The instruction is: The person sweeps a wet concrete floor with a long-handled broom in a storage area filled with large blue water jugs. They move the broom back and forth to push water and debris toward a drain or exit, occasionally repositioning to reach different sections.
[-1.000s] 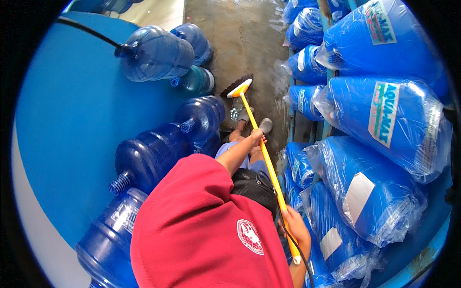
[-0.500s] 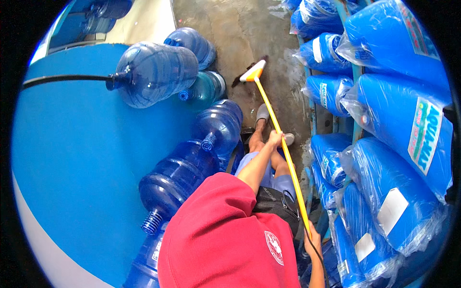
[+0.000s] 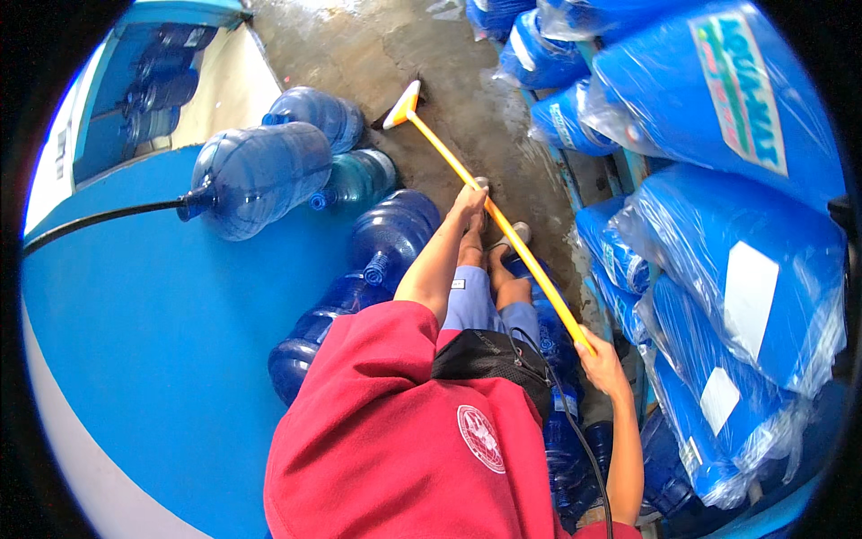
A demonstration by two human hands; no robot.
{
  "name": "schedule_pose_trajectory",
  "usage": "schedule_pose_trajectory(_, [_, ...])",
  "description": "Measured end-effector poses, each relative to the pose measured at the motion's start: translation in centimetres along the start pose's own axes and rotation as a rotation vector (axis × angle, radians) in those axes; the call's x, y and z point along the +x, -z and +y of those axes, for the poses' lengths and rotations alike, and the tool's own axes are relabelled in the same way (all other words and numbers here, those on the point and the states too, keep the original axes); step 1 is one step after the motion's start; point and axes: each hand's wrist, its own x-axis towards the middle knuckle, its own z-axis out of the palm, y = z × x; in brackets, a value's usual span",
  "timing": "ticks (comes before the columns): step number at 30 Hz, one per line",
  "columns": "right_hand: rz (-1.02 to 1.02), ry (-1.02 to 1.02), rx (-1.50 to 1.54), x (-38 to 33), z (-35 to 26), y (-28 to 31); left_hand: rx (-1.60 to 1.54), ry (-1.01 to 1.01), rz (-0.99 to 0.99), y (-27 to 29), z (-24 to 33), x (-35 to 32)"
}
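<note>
A long broom (image 3: 530, 253) with a yellow-orange handle runs slantwise over the floor ahead of me. Its white and orange head (image 3: 403, 104) has dark bristles and points to the far left, down at the wet floor. Partway along the handle, my left hand (image 3: 468, 205) is closed round it. My right hand (image 3: 602, 359) grips the handle near its top end, beside my right hip. Below the handle are my feet in light shoes.
Large blue water jugs (image 3: 262, 171) line the left side, by a blue surface (image 3: 171, 359). Plastic-wrapped blue containers (image 3: 709, 90) crowd a rack on the right. Between them runs a narrow wet concrete floor (image 3: 467, 81). A black cable (image 3: 593, 458) hangs by my right arm.
The broom head has moved left and farther away, and the handle now slants more. Both hands have shifted with it, my right hand farther forward. My view has also turned.
</note>
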Motion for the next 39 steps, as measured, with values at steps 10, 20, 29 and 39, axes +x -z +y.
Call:
schedule_pose_trajectory(10, [0.154,-0.190,0.117,-22.1,7.6,0.8,1.367,-0.182,-0.957,-15.1,4.8,-16.2])
schedule_pose_trajectory(20, [0.144,-0.703,0.461,-36.3,10.7,1.9,1.559,-1.133,-0.999,-28.8,3.2,-31.8])
schedule_pose_trajectory(29, [0.114,-0.669,0.508,-35.0,11.8,-0.8,1.557,-1.032,-1.100,-30.3,0.1,-28.9])
schedule_pose_trajectory(39, [0.058,-0.344,0.305,-20.1,9.5,0.3,1.460,-0.919,-0.329,-17.1,0.5,-16.6])
